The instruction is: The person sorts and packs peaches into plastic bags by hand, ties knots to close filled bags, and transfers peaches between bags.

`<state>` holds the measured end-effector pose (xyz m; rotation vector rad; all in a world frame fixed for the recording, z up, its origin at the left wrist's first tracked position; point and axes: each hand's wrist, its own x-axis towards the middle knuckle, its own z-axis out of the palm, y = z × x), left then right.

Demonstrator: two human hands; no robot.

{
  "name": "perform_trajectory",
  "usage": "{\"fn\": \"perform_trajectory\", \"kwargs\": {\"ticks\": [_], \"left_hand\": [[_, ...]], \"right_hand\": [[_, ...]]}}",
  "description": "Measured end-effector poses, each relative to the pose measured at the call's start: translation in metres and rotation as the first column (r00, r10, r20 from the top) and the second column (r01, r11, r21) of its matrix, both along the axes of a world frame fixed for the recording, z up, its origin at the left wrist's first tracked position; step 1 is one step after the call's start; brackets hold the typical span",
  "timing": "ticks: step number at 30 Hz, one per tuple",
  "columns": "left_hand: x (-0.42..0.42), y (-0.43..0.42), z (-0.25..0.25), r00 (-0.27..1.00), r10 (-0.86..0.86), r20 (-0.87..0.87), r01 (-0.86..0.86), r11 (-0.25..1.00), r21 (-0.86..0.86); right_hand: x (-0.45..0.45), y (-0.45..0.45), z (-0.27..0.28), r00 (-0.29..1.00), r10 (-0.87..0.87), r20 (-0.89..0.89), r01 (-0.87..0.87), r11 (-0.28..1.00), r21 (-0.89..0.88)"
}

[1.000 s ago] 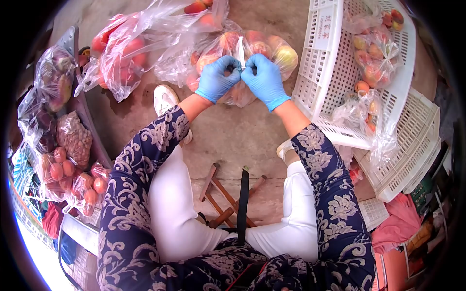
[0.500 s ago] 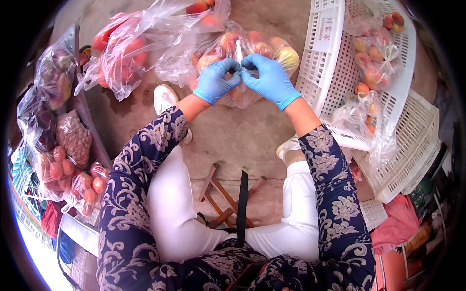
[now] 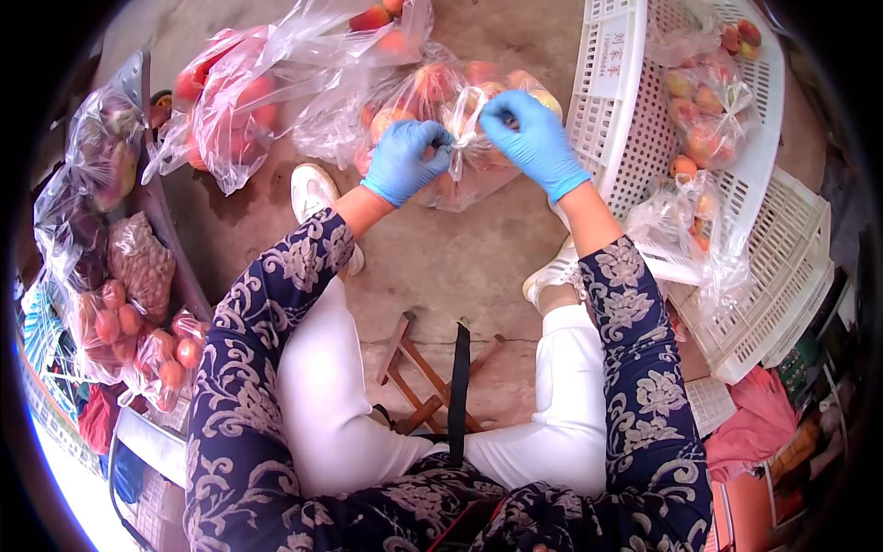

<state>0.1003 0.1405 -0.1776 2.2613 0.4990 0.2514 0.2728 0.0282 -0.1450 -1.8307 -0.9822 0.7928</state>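
Note:
A clear plastic bag of red-and-yellow fruit [image 3: 469, 177], which look like peaches, sits on the floor in front of me. Its neck is gathered into a white twisted knot [image 3: 465, 129]. My left hand [image 3: 403, 164], in a blue glove, pinches at the left side of this knot with thumb and forefinger closed. To the right of it my right hand [image 3: 535, 147], also gloved, has its thumb and forefinger curled together over the bag's top. A thin loop of plastic runs up toward the right fingertips. What exactly lies between the fingertips is too small to see.
Left of the bag lies another plastic bag with red fruit [image 3: 225, 120]. A white perforated crate [image 3: 602, 106] with bagged fruit stands at the right. Bags of produce [image 3: 115, 317] line the left side. A wooden folding stool [image 3: 428, 386] shows between my legs.
My hands, close together at the knot before, have moved apart. The right hand has shifted to the right, and a knot with a loop now shows between them.

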Motion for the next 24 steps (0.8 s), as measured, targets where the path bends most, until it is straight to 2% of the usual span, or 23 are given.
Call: {"fn": "perform_trajectory", "kwargs": {"ticks": [1, 3, 4, 5, 6, 7, 8, 9, 10, 11, 13, 14, 15, 16, 19, 20, 21, 22, 23, 24], "left_hand": [[0.000, -0.001, 0.002, 1.000, 0.000, -0.002, 0.000, 1.000, 0.000], [0.003, 0.000, 0.007, 1.000, -0.002, -0.004, 0.002, 1.000, 0.002], [0.004, 0.000, 0.007, 0.999, -0.030, 0.028, 0.029, 0.999, 0.030], [0.003, 0.001, 0.006, 0.997, -0.059, 0.057, 0.056, 0.997, 0.061], [0.001, 0.002, 0.004, 0.993, -0.088, 0.085, 0.080, 0.993, 0.091], [-0.001, 0.003, 0.002, 0.990, -0.082, 0.118, 0.071, 0.993, 0.092], [-0.002, 0.004, -0.001, 0.985, -0.075, 0.155, 0.062, 0.994, 0.090], [-0.002, 0.004, -0.004, 0.979, -0.070, 0.193, 0.054, 0.995, 0.088], [-0.001, 0.004, -0.003, 0.983, -0.074, 0.166, 0.061, 0.995, 0.081], [-0.001, 0.003, 0.000, 0.988, -0.076, 0.137, 0.066, 0.995, 0.075], [0.001, 0.007, 0.001, 0.994, -0.066, 0.085, 0.061, 0.996, 0.063], [-0.001, 0.009, 0.001, 0.997, -0.057, 0.060, 0.054, 0.997, 0.050], [-0.004, 0.009, 0.002, 0.998, -0.050, 0.030, 0.049, 0.998, 0.033], [-0.005, 0.010, 0.002, 0.996, -0.049, 0.069, 0.047, 0.998, 0.030], [0.004, 0.009, 0.005, 0.979, -0.063, 0.193, 0.063, 0.998, 0.003], [0.006, 0.006, 0.009, 0.973, -0.078, 0.219, 0.084, 0.996, -0.017], [0.007, 0.006, 0.011, 0.966, -0.092, 0.242, 0.103, 0.994, -0.036], [0.008, 0.005, 0.010, 0.941, -0.152, 0.303, 0.129, 0.987, 0.097], [0.007, 0.004, 0.011, 0.930, -0.184, 0.317, 0.166, 0.983, 0.082], [0.009, 0.004, 0.011, 0.917, -0.215, 0.335, 0.203, 0.977, 0.073]], "right_hand": [[-0.002, 0.000, 0.001, 0.974, 0.135, 0.181, -0.135, 0.991, -0.013], [-0.003, 0.001, 0.004, 0.775, 0.375, 0.508, -0.376, 0.921, -0.105], [-0.007, 0.001, -0.002, 0.746, 0.365, 0.556, -0.380, 0.920, -0.095], [-0.007, 0.000, -0.006, 0.895, 0.211, 0.394, -0.210, 0.977, -0.047], [-0.010, -0.003, -0.008, 0.977, 0.035, 0.208, -0.028, 0.999, -0.034], [-0.012, -0.004, -0.007, 0.989, -0.150, 0.017, 0.151, 0.987, -0.060], [-0.010, -0.003, -0.012, 0.950, -0.265, -0.167, 0.255, 0.964, -0.080], [-0.011, -0.006, -0.012, 0.843, -0.313, -0.438, 0.288, 0.950, -0.125], [-0.011, -0.008, -0.009, 0.661, -0.345, -0.666, 0.307, 0.935, -0.179], [-0.010, -0.010, -0.007, 0.420, -0.354, -0.835, 0.308, 0.922, -0.236], [-0.002, -0.009, -0.008, 0.791, -0.144, -0.594, 0.085, 0.988, -0.127], [0.000, -0.010, -0.008, 0.904, -0.008, -0.428, -0.042, 0.993, -0.108], [0.001, -0.013, -0.007, 0.959, 0.136, -0.249, -0.169, 0.979, -0.117], [0.008, -0.011, 0.009, 0.963, 0.266, 0.046, -0.228, 0.893, -0.387], [0.022, -0.012, 0.020, 0.991, 0.014, 0.136, 0.039, 0.926, -0.376], [0.021, -0.011, 0.011, 0.992, -0.121, -0.034, 0.108, 0.961, -0.254], [0.020, -0.009, 0.007, 0.968, -0.164, -0.192, 0.121, 0.968, -0.219], [0.015, -0.006, 0.008, 0.914, -0.199, -0.354, 0.138, 0.972, -0.190], [0.008, -0.005, 0.009, 0.831, -0.226, -0.509, 0.162, 0.972, -0.168], [0.003, -0.003, 0.009, 0.873, -0.182, -0.453, 0.143, 0.983, -0.120]]}}
